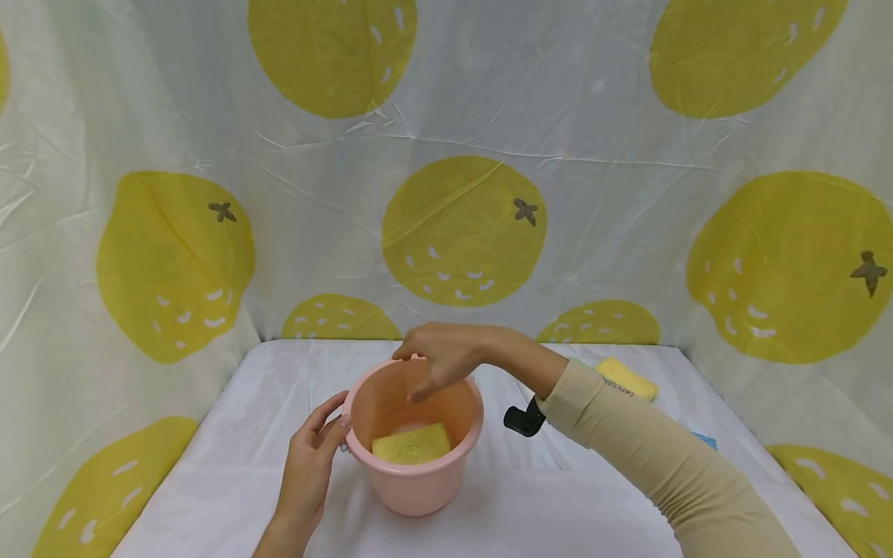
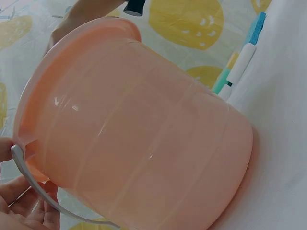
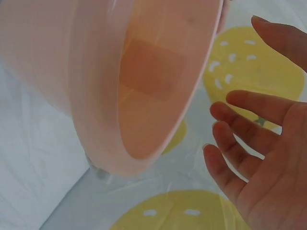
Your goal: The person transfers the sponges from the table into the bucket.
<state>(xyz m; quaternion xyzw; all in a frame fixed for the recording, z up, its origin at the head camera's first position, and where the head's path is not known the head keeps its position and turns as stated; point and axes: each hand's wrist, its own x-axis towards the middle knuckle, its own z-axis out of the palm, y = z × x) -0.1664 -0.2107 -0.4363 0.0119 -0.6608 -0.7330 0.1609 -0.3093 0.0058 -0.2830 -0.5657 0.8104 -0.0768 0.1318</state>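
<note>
**Sponge lies in the bucket, below an open right hand**

A pink bucket stands upright on the white table, near its middle. Inside it, on the bottom toward the near wall, lies a yellow sponge, flat and free of both hands.

The right hand hangs over the bucket's far rim, palm down, fingers loosely spread and drooping toward the opening. It holds nothing; the right wrist view shows the fingers relaxed and apart, clear of the rim. The sponge sits well below the fingertips, not touching them.

The left hand rests against the bucket's left side, just under the rim, with thumb and fingers lightly curved on the wall. In the left wrist view the grey wire handle hangs down by these fingers; whether they actually grip it cannot be told.

A second yellow sponge lies on the table behind the right forearm, well apart from the bucket.
</note>
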